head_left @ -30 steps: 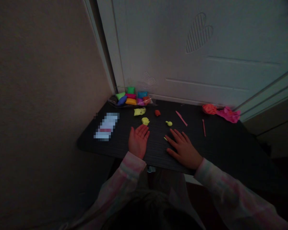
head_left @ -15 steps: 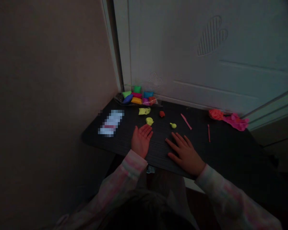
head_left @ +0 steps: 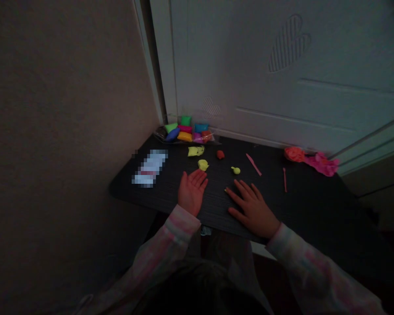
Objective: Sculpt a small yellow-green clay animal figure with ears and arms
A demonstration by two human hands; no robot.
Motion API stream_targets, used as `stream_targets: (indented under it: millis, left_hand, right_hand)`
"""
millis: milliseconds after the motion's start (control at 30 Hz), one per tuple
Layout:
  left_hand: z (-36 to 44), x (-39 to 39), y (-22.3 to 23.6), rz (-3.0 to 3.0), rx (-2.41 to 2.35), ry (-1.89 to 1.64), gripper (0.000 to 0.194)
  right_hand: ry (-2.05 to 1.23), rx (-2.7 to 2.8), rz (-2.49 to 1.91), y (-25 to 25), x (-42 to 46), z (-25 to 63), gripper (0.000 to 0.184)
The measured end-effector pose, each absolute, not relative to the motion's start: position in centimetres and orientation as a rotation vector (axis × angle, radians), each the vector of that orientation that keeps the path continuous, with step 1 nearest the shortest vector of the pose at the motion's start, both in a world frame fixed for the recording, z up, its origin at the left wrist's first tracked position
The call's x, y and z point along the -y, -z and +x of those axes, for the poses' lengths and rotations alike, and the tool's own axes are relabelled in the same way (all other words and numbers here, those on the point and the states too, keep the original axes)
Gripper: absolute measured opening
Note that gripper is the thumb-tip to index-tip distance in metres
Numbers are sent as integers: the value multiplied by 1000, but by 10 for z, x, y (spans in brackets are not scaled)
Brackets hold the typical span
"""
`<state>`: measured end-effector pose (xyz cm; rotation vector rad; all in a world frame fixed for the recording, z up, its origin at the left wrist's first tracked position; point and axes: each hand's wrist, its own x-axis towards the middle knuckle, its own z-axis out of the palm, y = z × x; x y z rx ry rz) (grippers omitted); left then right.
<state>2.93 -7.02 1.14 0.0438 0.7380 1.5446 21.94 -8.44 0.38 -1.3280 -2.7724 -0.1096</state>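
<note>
Worktop (head_left: 213,208) with both hands: left hand (head_left: 191,194), palm up, fingers extended, empty; right hand (head_left: 256,211), palm down, fingers spread, covering more of a yellow sliver (head_left: 225,190) than one second earlier, suggesting rolling; stemmed yellow ball (head_left: 237,171) beyond.

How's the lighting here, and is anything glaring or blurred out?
Head view: dim overall, the tabletop darkening toward the right; head view: small glints on the clear bag; head view: bright rectangle coarsely pixelated; head view: left hand and right hand dim but discernible.

Smooth, clay-like yellow ball (head_left: 237,171) — matt, wood-grained tabletop (head_left: 305,210) — glossy plastic bag (head_left: 214,139)
</note>
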Motion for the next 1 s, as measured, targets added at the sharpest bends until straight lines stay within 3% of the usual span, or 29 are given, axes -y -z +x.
stream_targets:
  millis: [867, 1000]
  left_hand:
    - [30, 70, -12, 34, -749, -1538, 43]
    - [29, 71, -12, 37, -746, -1539, 42]
  right_hand:
    - [145, 2680, -1475, -2, 86, 210, 53]
    - [111, 2782, -1316, -3, 85, 210, 52]
